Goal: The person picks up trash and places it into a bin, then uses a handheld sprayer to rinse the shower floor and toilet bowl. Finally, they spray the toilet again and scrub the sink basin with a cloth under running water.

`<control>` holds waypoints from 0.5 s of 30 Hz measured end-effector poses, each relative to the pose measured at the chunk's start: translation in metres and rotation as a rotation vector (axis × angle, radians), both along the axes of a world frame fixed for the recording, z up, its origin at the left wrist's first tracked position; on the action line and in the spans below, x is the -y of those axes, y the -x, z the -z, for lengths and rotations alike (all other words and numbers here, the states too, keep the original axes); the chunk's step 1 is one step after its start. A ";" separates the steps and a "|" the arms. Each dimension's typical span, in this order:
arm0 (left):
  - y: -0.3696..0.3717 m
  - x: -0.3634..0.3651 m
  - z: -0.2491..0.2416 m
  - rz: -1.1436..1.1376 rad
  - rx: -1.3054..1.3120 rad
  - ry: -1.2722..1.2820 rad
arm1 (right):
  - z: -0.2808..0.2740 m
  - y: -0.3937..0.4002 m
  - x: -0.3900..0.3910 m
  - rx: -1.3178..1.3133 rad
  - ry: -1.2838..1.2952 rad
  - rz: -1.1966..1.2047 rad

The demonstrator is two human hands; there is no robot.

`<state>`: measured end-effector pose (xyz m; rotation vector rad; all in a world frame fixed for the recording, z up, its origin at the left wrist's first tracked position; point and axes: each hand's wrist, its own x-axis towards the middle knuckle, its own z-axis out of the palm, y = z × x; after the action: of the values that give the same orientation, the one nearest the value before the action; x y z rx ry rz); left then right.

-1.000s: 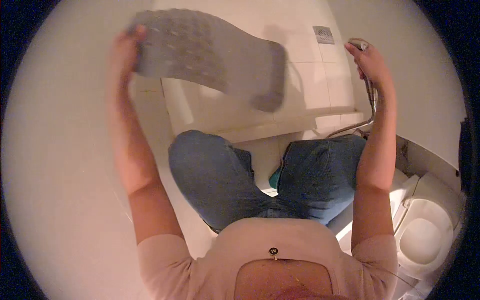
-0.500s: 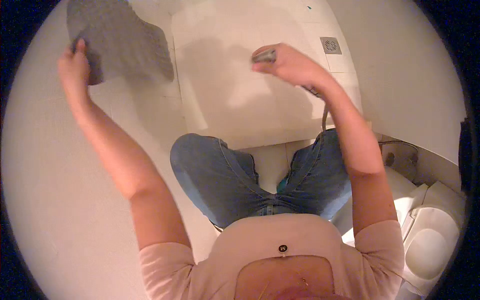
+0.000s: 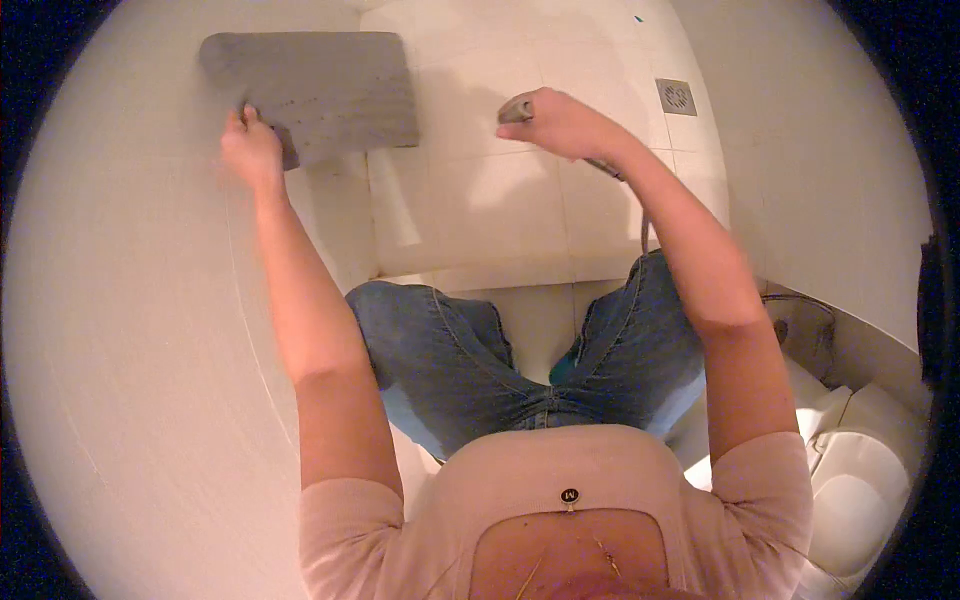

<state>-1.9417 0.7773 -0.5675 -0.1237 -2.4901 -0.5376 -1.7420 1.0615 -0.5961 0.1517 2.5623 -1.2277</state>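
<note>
A grey bath mat [image 3: 325, 90] hangs spread out at the upper left, dotted with small dark spots along its middle. My left hand [image 3: 252, 150] is closed on its lower left edge, where a darker corner shows behind the fingers. To the right, above the tiled floor, my right hand [image 3: 560, 122] is wrapped round a grey hand-held sprayer [image 3: 517, 108], whose head end points left. The sprayer's hose [image 3: 646, 225] passes under my right forearm towards my right knee. No water can be made out coming from the sprayer.
The pale tiled shower floor [image 3: 480, 225] has a raised front edge [image 3: 490, 280] before my knees. A square metal drain [image 3: 675, 97] lies at the far right. A white wall stands on the left. White toilet [image 3: 850, 510] at lower right, near a cable or hose [image 3: 815, 305].
My left hand has moved right with the bath mat, which has swung flatter and lies closer to the sprayer. My right hand with the sprayer has barely moved.
</note>
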 end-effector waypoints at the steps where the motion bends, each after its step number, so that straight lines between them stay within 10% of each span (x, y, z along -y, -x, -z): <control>1: -0.002 -0.007 -0.002 0.026 0.000 -0.008 | 0.002 0.001 0.009 -0.064 0.028 -0.013; 10: -0.001 -0.008 0.004 0.136 -0.136 -0.220 | 0.036 -0.007 0.024 -0.012 -0.256 -0.295; 15: -0.008 -0.014 -0.006 0.123 -0.189 -0.256 | 0.047 -0.009 0.005 -0.057 -0.404 0.010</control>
<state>-1.9334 0.7916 -0.5617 -0.2173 -2.2193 -0.8502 -1.7327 1.0569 -0.6426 0.2167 2.8320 -0.7108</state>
